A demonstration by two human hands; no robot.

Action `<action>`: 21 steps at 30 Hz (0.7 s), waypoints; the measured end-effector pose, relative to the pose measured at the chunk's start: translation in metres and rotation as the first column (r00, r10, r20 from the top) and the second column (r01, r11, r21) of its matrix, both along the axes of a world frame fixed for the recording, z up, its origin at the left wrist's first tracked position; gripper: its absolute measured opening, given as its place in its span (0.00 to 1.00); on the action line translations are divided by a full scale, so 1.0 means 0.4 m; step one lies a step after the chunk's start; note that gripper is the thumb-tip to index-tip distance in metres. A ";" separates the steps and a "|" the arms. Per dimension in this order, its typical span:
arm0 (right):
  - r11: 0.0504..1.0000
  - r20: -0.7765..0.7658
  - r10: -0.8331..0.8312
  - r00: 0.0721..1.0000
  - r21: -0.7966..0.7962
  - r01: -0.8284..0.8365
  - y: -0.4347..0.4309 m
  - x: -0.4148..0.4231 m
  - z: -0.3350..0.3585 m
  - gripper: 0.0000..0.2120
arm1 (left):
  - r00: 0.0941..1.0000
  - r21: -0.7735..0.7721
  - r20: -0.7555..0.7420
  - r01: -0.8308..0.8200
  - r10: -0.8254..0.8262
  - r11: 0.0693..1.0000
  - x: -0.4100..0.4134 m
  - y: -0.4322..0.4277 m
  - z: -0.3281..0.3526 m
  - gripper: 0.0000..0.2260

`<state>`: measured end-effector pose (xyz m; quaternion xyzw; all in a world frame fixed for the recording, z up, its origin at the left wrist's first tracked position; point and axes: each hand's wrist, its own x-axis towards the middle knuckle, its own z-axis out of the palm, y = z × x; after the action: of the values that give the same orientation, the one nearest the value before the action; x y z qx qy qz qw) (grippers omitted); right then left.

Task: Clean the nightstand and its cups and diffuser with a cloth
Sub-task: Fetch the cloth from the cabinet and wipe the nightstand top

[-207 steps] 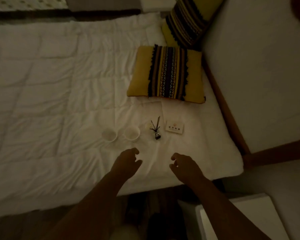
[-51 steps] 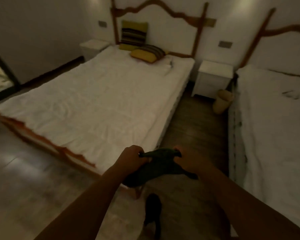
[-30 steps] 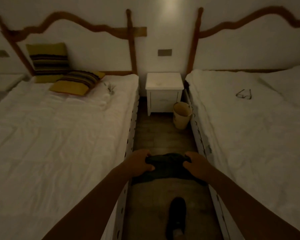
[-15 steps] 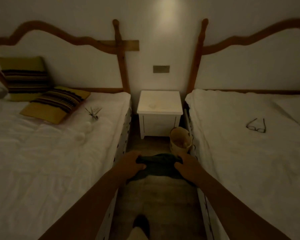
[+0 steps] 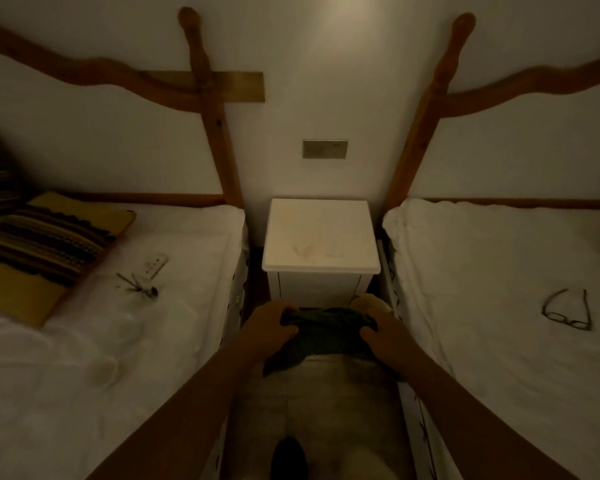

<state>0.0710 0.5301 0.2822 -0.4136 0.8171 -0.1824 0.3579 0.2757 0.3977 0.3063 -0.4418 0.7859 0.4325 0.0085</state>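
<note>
Head view of the aisle between two beds. A dark cloth (image 5: pixel 323 336) is held bunched between both hands at the centre of the frame, just below the front of the white nightstand (image 5: pixel 321 237), which stands at 12 o'clock from the hands against the wall. The left hand (image 5: pixel 269 327) is closed on the cloth's 9 o'clock edge, fingers curled over the top of the fabric; the right hand (image 5: pixel 383 337) is closed on its 3 o'clock edge in the same manner. The cloth's upper edge is stretched between the two grips, while its lower part hangs loose toward 6 o'clock, with one corner drooping below the left hand. The cloth is not in contact with the nightstand, whose top is bare and shows faint marks near its middle.

On the left bed (image 5: pixel 84 358), at 9 to 10 o'clock from the hands, the diffuser (image 5: pixel 141 287) is seen lying tilted on the white cover, its reeds fanned out, with a small card (image 5: pixel 155 266) just beside it at 1 o'clock. Two pale cups (image 5: pixel 103 367) are faintly discernible on the same cover nearer the viewer; their outlines are blurred. A striped yellow pillow (image 5: pixel 45 247) lies beyond the diffuser. A pair of glasses (image 5: pixel 567 311) rests on the right bed (image 5: pixel 499 289) at 3 o'clock.
</note>
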 end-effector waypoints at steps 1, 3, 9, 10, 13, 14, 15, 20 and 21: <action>1.000 0.021 -0.016 1.000 -0.008 0.016 -0.041 -0.034 -0.037 0.26 | 1.000 0.007 0.008 -0.005 0.005 1.000 -0.026 -0.045 -0.015 0.13; 0.999 0.012 -0.054 0.998 0.000 0.054 -0.136 -0.090 -0.080 0.31 | 1.000 0.017 0.005 -0.024 0.024 1.000 -0.085 -0.141 -0.052 0.12; 0.991 0.089 -0.135 0.987 0.022 0.134 -0.439 -0.258 -0.227 0.07 | 0.990 0.045 -0.004 -0.140 0.140 0.989 -0.282 -0.417 -0.246 0.09; 0.993 0.103 -0.121 0.987 0.022 0.119 -0.493 -0.290 -0.267 0.05 | 0.988 0.051 -0.008 -0.156 0.156 0.987 -0.314 -0.464 -0.287 0.09; 0.995 0.115 -0.100 0.988 0.033 0.097 -0.615 -0.359 -0.371 0.04 | 0.987 0.053 0.008 -0.163 0.163 0.985 -0.381 -0.569 -0.395 0.10; 0.995 0.116 -0.093 0.989 0.045 0.088 -0.658 -0.384 -0.417 0.04 | 0.986 0.057 0.015 -0.167 0.167 0.984 -0.404 -0.605 -0.442 0.09; 0.995 0.114 -0.087 0.990 0.053 0.082 -0.685 -0.399 -0.443 0.05 | 0.987 0.056 0.020 -0.161 0.160 0.985 -0.418 -0.625 -0.469 0.09; 0.995 0.121 -0.072 0.990 0.081 0.063 -0.826 -0.467 -0.637 0.03 | 0.991 0.039 0.080 -0.108 0.104 0.993 -0.487 -0.774 -0.660 0.11; 0.996 0.109 -0.062 0.992 0.069 0.055 -0.853 -0.477 -0.685 0.03 | 0.992 0.026 0.094 -0.084 0.082 0.996 -0.495 -0.800 -0.705 0.13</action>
<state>-0.1197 0.1890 0.0080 -0.3668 0.8131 -0.1886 0.4108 0.0777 0.0777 0.0242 -0.4937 0.7591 0.4230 0.0338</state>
